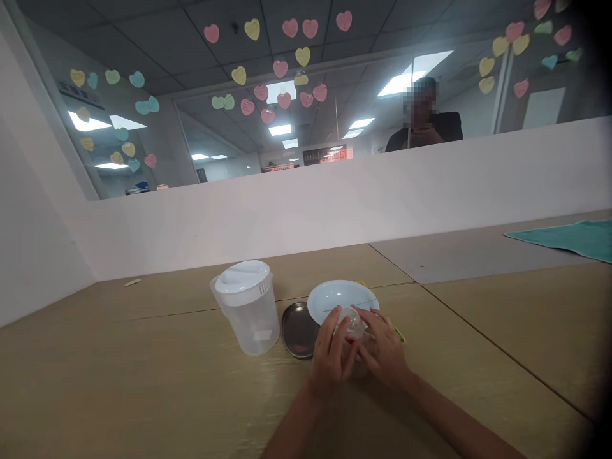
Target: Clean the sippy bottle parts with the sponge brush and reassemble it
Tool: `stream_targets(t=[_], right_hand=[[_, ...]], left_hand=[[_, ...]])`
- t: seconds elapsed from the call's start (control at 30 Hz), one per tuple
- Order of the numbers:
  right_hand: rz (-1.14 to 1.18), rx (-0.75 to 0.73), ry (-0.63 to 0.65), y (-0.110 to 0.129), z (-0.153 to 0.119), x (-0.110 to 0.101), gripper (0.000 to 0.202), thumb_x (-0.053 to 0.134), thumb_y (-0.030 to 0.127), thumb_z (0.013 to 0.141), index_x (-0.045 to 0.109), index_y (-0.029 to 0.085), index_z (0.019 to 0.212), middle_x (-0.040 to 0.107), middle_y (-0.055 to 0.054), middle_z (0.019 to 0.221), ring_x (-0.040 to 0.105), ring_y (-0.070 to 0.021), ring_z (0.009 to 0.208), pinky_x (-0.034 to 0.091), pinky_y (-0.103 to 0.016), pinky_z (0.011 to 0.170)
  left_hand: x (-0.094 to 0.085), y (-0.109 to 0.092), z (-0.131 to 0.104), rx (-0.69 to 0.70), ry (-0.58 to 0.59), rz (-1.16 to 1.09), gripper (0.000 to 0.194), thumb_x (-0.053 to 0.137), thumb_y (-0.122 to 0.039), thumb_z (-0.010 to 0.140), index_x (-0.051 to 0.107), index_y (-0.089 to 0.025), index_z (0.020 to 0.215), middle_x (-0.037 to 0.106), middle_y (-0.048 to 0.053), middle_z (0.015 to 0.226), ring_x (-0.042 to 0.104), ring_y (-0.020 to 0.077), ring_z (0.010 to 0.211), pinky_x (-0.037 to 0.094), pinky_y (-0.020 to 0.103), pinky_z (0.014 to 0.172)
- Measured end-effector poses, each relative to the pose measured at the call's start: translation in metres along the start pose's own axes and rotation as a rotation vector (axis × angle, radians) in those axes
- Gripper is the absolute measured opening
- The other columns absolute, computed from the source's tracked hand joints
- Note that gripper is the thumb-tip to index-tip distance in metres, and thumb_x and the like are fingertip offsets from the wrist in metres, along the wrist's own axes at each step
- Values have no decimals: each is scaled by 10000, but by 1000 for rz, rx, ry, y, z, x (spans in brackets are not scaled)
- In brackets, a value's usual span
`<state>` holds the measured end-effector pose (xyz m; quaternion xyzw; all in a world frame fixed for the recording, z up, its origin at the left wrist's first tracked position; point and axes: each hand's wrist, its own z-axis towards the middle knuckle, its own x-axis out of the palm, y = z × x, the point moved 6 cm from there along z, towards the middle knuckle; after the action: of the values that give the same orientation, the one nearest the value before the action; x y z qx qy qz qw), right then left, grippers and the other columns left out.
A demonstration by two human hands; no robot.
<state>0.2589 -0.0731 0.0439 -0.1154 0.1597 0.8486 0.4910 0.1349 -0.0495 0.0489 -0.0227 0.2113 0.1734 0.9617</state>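
- Setting: an office-like room, as I see it.
- Below my left hand (331, 354) and right hand (388, 350): joined tabletops (167, 395).
- Beyond and above them: glazing (215, 140) with heart-shaped notes (310, 29), a panelled ceiling (143, 41) and rectangular lights (280, 130).

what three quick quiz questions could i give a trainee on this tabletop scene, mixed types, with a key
1. True or false: in the picture, the lidded pitcher stands to the left of the dark tray.
2. The fingers of the left hand and right hand are around which thing? A) a metal spoon; B) a clear object; C) a pair of scissors.
3. Fill in: the cloth at the far right is ____ in colour.

Key: 1 true; 2 B; 3 blue-green
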Motion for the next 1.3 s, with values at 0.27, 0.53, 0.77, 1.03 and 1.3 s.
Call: stream_targets(t=[0.27, 0.53, 0.77, 1.03, 1.3], right_hand=[[-18, 42, 6, -6, -6, 6, 343, 511, 329, 797, 467, 209, 1116, 633, -75, 1039, 584, -224, 965, 390, -463, 931], [151, 207, -6, -8, -14, 10, 369, 508, 367, 809, 452, 204, 1136, 571, -95, 1105, 537, -226, 1013, 463, -395, 821], [246, 255, -8, -5, -16, 11, 285, 487, 362, 821, 469, 207, 1060, 574, -79, 1004, 548, -207, 913, 473, -369, 765], [260, 283, 3, -7, -21, 16, 301, 484, 357, 826, 446, 196, 1078, 541, -81, 994, 524, -200, 909, 468, -363, 762], [116, 208, 28, 0, -18, 16, 304, 454, 352, 835, 434, 185, 1088, 548, -94, 975, 505, -218, 883, 440, -389, 741]], left_hand=[[4, 3, -5, -62, 45, -20, 598, 499, -191, 830, 258, -104, 1370, 371, 188, 1370, 359, 272, 1277, 413, 410, 999], [9, 11, -8, -193, 111, -200, 506, 471, -207, 847, 323, -179, 1329, 469, 138, 1310, 424, 232, 1228, 408, 438, 992], [8, 11, -10, -190, 103, -144, 470, 470, -209, 854, 347, -202, 1307, 545, 97, 1227, 421, 222, 1226, 374, 488, 1008], [8, 14, -13, -179, 120, -108, 462, 454, -230, 865, 334, -191, 1309, 549, 107, 1206, 449, 226, 1192, 405, 468, 968], [15, 16, -22, -174, 175, -94, 507, 398, -244, 881, 252, -161, 1359, 476, 152, 1261, 413, 255, 1200, 380, 484, 964]])
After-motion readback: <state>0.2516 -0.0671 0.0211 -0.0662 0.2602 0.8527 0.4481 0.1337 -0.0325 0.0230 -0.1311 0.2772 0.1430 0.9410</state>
